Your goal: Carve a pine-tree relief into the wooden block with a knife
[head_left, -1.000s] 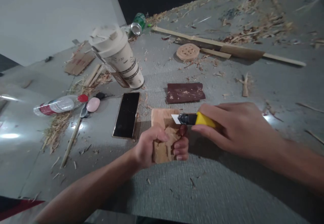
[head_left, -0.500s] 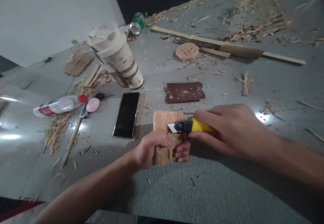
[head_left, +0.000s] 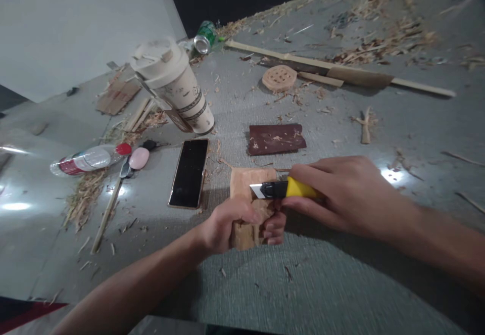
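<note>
My left hand (head_left: 238, 221) is closed round a pale block of wood (head_left: 248, 177), thumb across its upper face and fingers curled at its right side. The block has a carved, uneven surface. In my right hand (head_left: 348, 193) is a yellow and black utility knife (head_left: 299, 188), gripped between thumb and fingers. Its blade points left and lies over the middle of the block, just above my left thumb; whether the edge bites into the wood I cannot tell. A dark red-brown slab (head_left: 276, 139) lies just beyond the block.
Left of the block lies a phone (head_left: 189, 173), with a patterned lidded cup (head_left: 182, 87) behind it. A plastic bottle (head_left: 91, 159) lies farther left. Toward the back are a holed wooden disc (head_left: 279, 78), long wood strips (head_left: 352, 75) and a green can (head_left: 205, 37). Shavings litter the table.
The block and my left hand have shifted very slightly down in the picture. The knife stays at nearly the same spot over the wood, in the same grip.
</note>
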Demonstrator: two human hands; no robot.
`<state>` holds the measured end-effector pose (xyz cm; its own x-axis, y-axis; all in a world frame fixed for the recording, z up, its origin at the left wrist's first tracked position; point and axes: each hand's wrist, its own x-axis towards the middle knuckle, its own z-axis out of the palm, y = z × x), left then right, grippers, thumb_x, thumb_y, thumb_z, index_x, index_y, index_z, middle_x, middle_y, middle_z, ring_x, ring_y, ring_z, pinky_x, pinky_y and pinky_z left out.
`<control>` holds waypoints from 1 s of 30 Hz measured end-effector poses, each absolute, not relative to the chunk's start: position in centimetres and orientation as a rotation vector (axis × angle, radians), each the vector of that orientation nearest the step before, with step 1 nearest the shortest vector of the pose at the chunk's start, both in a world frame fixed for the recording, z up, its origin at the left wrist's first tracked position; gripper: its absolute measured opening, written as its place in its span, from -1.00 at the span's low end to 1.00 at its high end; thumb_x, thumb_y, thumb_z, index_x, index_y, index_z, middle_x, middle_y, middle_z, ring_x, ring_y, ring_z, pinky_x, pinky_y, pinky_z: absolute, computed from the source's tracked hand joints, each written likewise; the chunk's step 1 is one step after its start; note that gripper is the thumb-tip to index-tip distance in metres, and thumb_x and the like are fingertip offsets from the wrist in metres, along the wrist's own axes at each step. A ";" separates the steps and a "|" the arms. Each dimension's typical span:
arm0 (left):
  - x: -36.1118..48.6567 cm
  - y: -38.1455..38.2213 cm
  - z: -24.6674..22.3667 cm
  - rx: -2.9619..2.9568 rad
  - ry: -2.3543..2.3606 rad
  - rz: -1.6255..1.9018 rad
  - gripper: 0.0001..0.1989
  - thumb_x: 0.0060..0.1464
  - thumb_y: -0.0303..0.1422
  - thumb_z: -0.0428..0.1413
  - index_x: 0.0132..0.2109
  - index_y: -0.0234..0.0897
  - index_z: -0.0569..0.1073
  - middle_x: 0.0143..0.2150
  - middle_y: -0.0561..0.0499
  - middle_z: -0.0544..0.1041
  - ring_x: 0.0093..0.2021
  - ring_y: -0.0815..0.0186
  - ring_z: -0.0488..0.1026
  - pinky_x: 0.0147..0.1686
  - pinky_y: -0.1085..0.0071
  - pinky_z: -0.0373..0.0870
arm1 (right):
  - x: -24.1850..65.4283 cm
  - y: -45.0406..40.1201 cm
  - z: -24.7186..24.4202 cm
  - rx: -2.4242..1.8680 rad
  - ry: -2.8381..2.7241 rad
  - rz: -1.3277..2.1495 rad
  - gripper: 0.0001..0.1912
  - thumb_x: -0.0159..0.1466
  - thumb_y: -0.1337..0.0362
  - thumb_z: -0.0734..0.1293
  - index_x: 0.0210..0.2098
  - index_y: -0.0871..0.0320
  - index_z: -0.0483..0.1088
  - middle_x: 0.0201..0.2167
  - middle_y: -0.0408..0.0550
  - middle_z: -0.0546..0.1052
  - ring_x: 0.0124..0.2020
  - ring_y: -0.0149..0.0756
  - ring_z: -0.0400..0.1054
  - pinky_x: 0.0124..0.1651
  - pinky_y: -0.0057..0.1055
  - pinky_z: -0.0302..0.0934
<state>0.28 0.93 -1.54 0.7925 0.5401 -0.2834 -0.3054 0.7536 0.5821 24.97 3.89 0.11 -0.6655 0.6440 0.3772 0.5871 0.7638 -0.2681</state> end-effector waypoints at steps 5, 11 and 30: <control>0.2 0.9 -1.8 0.518 0.459 0.496 -0.64 -0.08 -0.20 0.31 -0.14 -0.28 0.49 -0.40 0.08 0.30 -0.39 0.32 0.15 -0.28 0.33 0.23 | 25.0 3.9 0.0 -0.947 -2.489 0.141 -0.44 0.65 -0.18 0.17 -0.29 0.07 0.41 -0.57 -0.19 0.37 -0.58 -0.33 0.19 -0.41 -0.33 -0.14; -0.1 0.8 -0.8 0.687 0.686 0.581 -0.58 0.17 -0.08 0.34 -0.09 -0.42 0.67 -0.18 -0.20 0.65 -0.17 0.11 0.61 -0.03 0.18 0.53 | 25.0 3.6 0.0 -1.078 -2.401 0.074 -0.43 0.65 -0.19 0.15 -0.27 0.06 0.44 -0.58 -0.17 0.40 -0.58 -0.31 0.20 -0.43 -0.34 -0.10; 0.3 1.2 -0.5 0.812 0.841 0.855 -0.37 -0.02 -0.44 0.51 0.20 -0.20 0.56 -0.15 0.03 0.69 -0.21 0.30 0.63 -0.13 0.41 0.59 | 24.9 3.6 -0.2 -1.075 -2.398 0.029 -0.53 0.67 -0.08 0.11 -0.12 0.09 0.44 -0.55 -0.14 0.48 -0.63 -0.25 0.30 -0.50 -0.29 0.01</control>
